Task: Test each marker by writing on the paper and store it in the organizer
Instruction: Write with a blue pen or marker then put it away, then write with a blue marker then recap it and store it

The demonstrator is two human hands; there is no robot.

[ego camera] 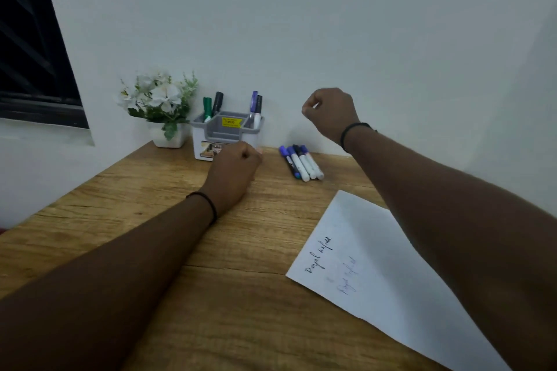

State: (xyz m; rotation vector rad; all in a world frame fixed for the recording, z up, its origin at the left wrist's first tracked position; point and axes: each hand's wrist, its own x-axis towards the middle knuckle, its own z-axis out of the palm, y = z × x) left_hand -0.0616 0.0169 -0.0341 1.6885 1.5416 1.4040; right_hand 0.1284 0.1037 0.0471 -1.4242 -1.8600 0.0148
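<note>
**Both fists empty, four markers waiting by the wall**

Head view: your left hand (233, 172) sits low at centre frame, fingers curled into a fist with nothing in it, just in front of the organizer (226, 134). Your right hand (330, 113) is raised right of centre against the wall, also curled closed on nothing. Neither touches a marker, so by the look of it you are between markers.

The organizer stands at upper centre, a boxy white plastic tub with a grey divided insert and a yellow price sticker. Four stored markers (217, 104) stand capped in its corner slots, upright so they stay sorted. To its right, the loose markers (301, 163) lie side by side on the wood-grain worktop (150, 220), smooth white barrels with blue and dark caps, likely the untested ones. The paper (391, 265), a thin white sheet bearing two handwritten lines, lies angled at lower right under your right forearm, handy for writing. A white pot of artificial flowers (159, 99) sits left of the organizer.
</note>
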